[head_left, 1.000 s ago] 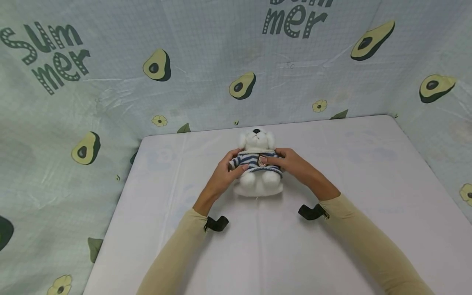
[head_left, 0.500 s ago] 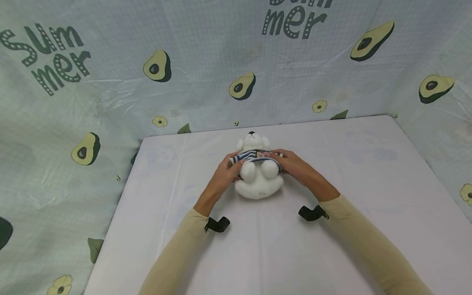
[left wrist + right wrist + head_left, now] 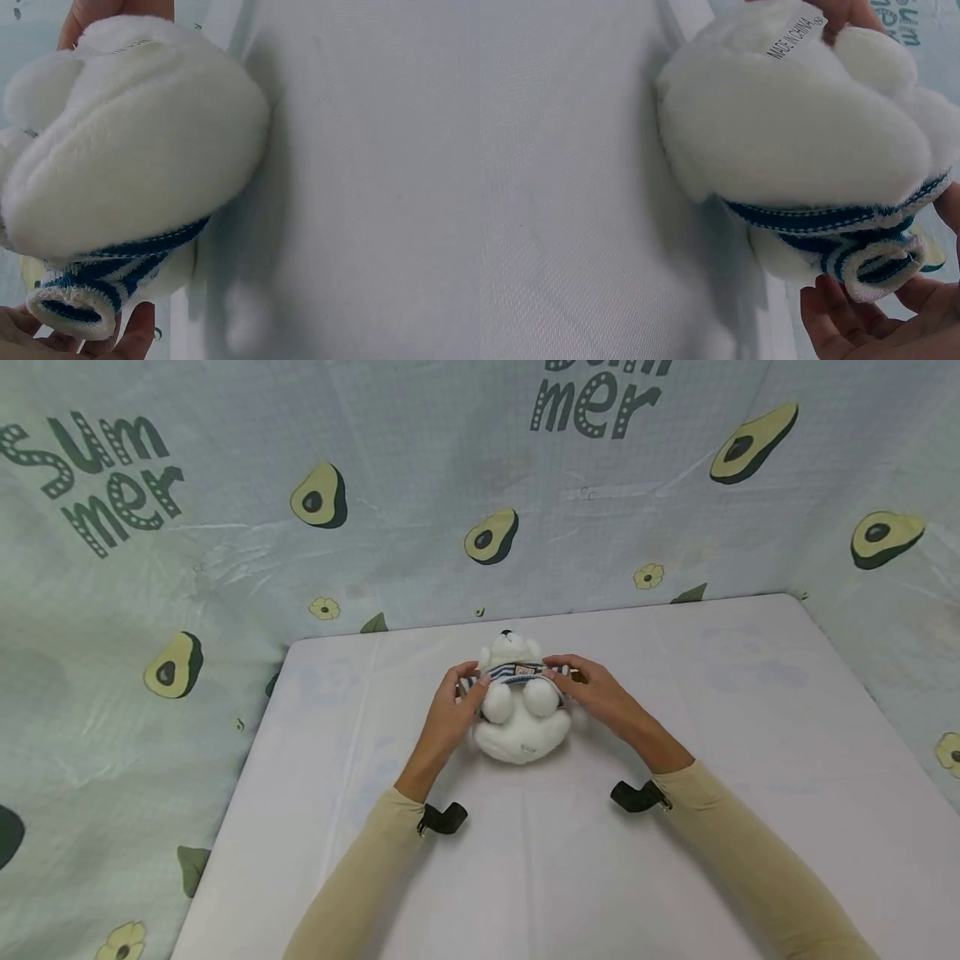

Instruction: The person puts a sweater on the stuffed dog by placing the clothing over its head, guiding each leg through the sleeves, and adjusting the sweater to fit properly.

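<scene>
A white plush dog in a blue-and-white striped knitted sweater leans back near the table's far side, its round bottom facing me. My left hand holds its left side as I see it, thumb in front by a leg. On the opposite side my right hand grips the sweater, thumb on the front and fingers behind. Up close in the left wrist view, fingers lie around a sleeve cuff. A printed tag shows on the white plush in the right wrist view.
The white-covered table ends in a far edge just behind the plush dog. Beyond it hangs a curtain printed with avocados and lettering. A black wrist-mounted piece juts from the left cuff, another from the right.
The plush dog has tipped backward, so more of its white underside faces me and less of the sweater shows. Both hands have stayed on its sides, shifting slightly with it.
</scene>
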A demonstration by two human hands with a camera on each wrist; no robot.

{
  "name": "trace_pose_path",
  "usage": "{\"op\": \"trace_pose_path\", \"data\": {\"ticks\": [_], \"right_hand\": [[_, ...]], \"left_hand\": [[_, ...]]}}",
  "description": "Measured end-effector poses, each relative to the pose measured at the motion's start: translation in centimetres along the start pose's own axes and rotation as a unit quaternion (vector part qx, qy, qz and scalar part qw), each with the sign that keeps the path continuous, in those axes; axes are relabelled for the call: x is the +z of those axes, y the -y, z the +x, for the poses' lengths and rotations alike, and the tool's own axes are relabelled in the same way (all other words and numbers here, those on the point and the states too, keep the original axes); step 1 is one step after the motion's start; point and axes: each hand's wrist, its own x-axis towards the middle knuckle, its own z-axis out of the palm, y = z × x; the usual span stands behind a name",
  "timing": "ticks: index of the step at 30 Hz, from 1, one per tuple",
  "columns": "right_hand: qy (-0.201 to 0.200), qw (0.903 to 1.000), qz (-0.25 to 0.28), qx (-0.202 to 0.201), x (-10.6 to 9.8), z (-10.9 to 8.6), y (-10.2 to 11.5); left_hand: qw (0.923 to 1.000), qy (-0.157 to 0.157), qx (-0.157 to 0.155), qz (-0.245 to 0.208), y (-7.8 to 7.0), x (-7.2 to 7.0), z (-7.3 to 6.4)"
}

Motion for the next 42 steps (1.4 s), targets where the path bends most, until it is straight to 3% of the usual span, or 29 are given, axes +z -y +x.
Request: {"op": "trace_pose_path", "data": {"ticks": [5,11,15,19,22,27,32,37,42], "right_hand": [[-0.037,0.999,0.004,-0.025,-0.1,-0.4,-0.4],[-0.115,0.9905,-0.011,-0.074,-0.2,-1.3,-0.3],[-0.141,0.988,-0.024,-0.059,-0.5,-1.6,-0.3],[-0.082,0.9963,0.001,-0.027,-0.7,-1.4,-0.6],[-0.033,0.9993,0.012,-0.012,-0.8,-1.2,-0.7],[-0.031,0.9984,-0.024,-0.04,-0.9,-1.1,-0.4],[-0.003,0.998,-0.01,-0.062,-1.1,-0.6,0.3],[0.063,0.9976,0.026,-0.012,-1.3,0.1,0.8],[0.086,0.9945,0.054,0.024,-1.4,0.2,0.7]], "left_hand": [[0.9994,-0.007,0.033,0.008,-0.1,0.1,0.0],[0.9953,0.0,0.093,0.029,-0.5,0.0,-0.1],[0.986,0.011,0.152,0.068,-0.6,0.1,0.0],[0.9739,0.027,0.199,0.105,-0.7,0.3,0.2],[0.9696,0.032,0.218,0.107,-0.8,0.5,0.3],[0.9633,0.036,0.245,0.104,-1.3,0.7,0.6],[0.9628,0.04,0.246,0.105,-1.6,0.9,0.6],[0.9646,0.047,0.237,0.105,-1.6,1.0,0.5],[0.9648,0.058,0.235,0.104,-1.7,1.1,0.4]]}}
